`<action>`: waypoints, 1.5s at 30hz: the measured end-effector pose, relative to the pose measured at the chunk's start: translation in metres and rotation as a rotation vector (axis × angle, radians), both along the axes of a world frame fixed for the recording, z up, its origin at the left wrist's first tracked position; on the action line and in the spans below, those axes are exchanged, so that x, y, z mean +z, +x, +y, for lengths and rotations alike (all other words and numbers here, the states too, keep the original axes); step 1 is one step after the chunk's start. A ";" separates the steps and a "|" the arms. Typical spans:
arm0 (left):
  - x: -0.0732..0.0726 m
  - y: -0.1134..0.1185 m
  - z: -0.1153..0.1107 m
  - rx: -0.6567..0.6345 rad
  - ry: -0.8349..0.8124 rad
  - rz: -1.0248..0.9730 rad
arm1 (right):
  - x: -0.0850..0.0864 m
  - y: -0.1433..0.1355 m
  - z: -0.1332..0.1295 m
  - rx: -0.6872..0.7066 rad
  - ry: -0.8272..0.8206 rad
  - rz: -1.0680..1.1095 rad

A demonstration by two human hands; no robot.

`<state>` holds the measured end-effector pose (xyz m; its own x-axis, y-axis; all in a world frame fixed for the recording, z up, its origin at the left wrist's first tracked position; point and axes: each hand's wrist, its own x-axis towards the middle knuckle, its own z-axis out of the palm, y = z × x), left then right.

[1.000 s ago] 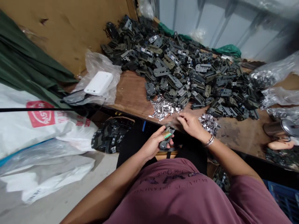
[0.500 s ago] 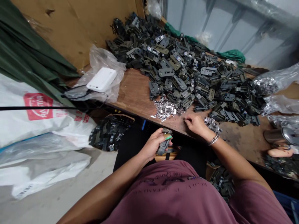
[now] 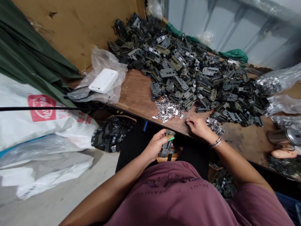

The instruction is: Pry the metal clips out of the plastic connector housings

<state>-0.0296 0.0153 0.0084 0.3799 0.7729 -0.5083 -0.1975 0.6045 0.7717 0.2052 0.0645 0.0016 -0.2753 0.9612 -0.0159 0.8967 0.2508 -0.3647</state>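
Observation:
My left hand (image 3: pixel 157 144) is closed around a dark grey slotted part (image 3: pixel 166 148), held above my lap in front of the table edge. A green and tan wrap shows on the thumb of that hand. At the table's front edge, my right hand (image 3: pixel 197 126) has its fingers pinched together low over the wood; whatever is between the fingertips is hidden or too small to name. Left of it lies a heap of small shiny metal pieces (image 3: pixel 167 110). A second shiny heap (image 3: pixel 214 126) sits just right of that hand, by the wrist.
A large pile of dark grey slotted parts (image 3: pixel 183 69) covers the back of the wooden table (image 3: pixel 134 91). To the left, a white power bank (image 3: pixel 103 81) rests on clear plastic. Clear bags (image 3: pixel 270 84) and a metal can (image 3: pixel 279 137) stand right. Below left is a filled container (image 3: pixel 111 135).
The view has shifted very slightly. Both hands stay almost where they were, the left still gripping the grey part and the right still pinching at the table edge.

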 end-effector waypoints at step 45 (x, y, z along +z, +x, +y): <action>0.007 0.025 -0.005 -0.025 0.387 0.263 | 0.002 -0.053 -0.062 0.087 0.359 0.593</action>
